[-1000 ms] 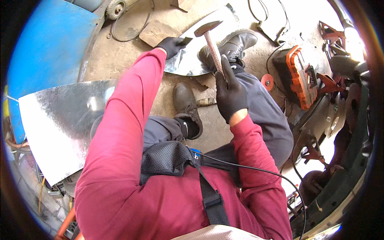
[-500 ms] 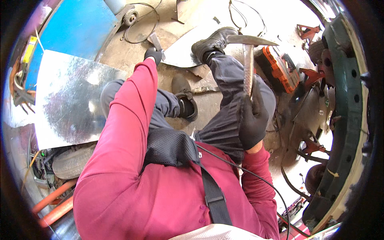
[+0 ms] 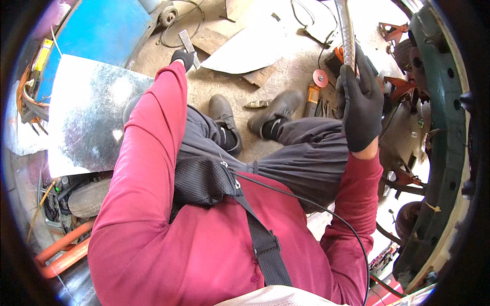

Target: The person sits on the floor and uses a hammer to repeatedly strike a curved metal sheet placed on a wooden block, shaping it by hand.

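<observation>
My left hand (image 3: pixel 182 58), in a black glove, is closed around a short flat metal bar (image 3: pixel 187 42), held over the floor beside a cut sheet-metal piece (image 3: pixel 242 51). My right hand (image 3: pixel 361 99), gloved in black too, grips the handle of a hammer (image 3: pixel 347 38), its fingers partly stretched along the grip. The hammer's head lies beyond the upper edge of the picture. Under the cut sheet, a brown board (image 3: pixel 261 75) pokes out. Both my shoes rest between the hands and my body; the right shoe (image 3: pixel 275 113) is blurred.
A large shiny metal sheet (image 3: pixel 87 117) and a blue panel (image 3: pixel 109 30) are at the left. An orange angle grinder (image 3: pixel 312 97) with a red disc is on the floor. Red jack stands (image 3: pixel 393 31) flank a dark vehicle frame (image 3: pixel 446 148) at the right. A black cable (image 3: pixel 306 201) crosses my body.
My right hand has lifted the hammer up and right, taking its head out of view. My right foot has pulled back off the cut sheet, and the grinder has come into sight.
</observation>
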A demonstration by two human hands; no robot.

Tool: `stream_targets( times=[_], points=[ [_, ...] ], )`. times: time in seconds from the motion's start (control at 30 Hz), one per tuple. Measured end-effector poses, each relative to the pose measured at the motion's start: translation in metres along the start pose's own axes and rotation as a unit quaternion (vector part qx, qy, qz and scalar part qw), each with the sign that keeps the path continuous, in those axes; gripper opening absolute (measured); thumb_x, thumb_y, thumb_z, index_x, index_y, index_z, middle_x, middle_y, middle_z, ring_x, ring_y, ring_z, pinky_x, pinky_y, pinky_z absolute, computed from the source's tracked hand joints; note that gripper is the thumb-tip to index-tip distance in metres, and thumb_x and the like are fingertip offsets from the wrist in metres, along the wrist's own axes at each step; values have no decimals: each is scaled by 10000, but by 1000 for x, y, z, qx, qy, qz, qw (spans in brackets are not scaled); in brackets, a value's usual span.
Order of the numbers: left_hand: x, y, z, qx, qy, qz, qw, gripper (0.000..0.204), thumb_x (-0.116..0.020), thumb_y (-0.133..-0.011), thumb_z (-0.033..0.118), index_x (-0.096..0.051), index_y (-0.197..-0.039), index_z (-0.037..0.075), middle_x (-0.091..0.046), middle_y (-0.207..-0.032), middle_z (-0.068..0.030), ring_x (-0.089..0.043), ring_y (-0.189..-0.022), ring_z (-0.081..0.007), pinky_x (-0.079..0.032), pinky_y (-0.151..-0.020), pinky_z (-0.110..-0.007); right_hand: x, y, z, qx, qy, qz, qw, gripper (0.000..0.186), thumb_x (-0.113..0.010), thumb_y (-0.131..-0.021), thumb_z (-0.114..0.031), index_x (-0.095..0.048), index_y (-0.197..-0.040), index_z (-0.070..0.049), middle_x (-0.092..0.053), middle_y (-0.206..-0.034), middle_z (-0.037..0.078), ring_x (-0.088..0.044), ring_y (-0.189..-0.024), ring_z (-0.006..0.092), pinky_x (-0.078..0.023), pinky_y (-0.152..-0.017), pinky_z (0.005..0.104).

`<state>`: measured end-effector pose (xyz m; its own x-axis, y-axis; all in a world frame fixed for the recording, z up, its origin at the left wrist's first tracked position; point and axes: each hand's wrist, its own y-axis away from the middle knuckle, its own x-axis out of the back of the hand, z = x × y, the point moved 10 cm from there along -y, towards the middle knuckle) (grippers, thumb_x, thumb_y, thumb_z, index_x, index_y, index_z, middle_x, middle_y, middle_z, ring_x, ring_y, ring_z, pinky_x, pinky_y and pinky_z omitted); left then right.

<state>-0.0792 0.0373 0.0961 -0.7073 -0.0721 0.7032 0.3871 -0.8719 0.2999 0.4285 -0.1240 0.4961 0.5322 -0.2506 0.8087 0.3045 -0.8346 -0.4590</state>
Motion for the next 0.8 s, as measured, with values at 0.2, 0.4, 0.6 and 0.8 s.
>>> stream_targets(
  times=[0.2, 0.4, 0.6, 0.8],
  points=[
    [-67, -16, -20, 54, -39, -58, 996, 340, -732, -927, 285, -772, -1156, 37, -782, -1059, -196, -764, -993, -322, -564, -867, -419, -80, -28, 95, -237, -271, -12, 933, 416, -630, -1058, -120, -590, -1445, 28, -698, -1034, 89, -592, -823, 75, -512, -707, 261],
    [-144, -77, -78, 65, 13, -123, 990, 322, -725, -939, 244, -765, -1185, 41, -787, -1101, -182, -761, -1004, -312, -557, -891, -395, -167, -13, 159, -353, -250, -84, 898, 508, -632, -1047, -206, -555, -1471, 62, -730, -1121, 126, -653, -982, 140, -529, -877, 302],
    [-189, -86, -66, 54, 15, -221, 974, 288, -672, -1002, 184, -747, -1234, 32, -796, -1054, -94, -695, -887, -150, -540, -829, -336, -193, -22, 178, -358, -228, -128, 896, 518, -622, -1053, -180, -528, -1482, 93, -667, -1374, 226, -637, -1231, 208, -478, -1070, 333],
    [-191, -36, -77, 147, -158, -291, 932, 484, -677, -996, 347, -667, -1372, 41, -694, -1353, -217, -675, -1253, -341, -516, -1061, -394, -193, -30, 170, -391, -270, -122, 872, 529, -623, -1057, -170, -506, -1492, 109, -652, -1401, 220, -610, -1272, 196, -456, -1098, 328]
  ],
)
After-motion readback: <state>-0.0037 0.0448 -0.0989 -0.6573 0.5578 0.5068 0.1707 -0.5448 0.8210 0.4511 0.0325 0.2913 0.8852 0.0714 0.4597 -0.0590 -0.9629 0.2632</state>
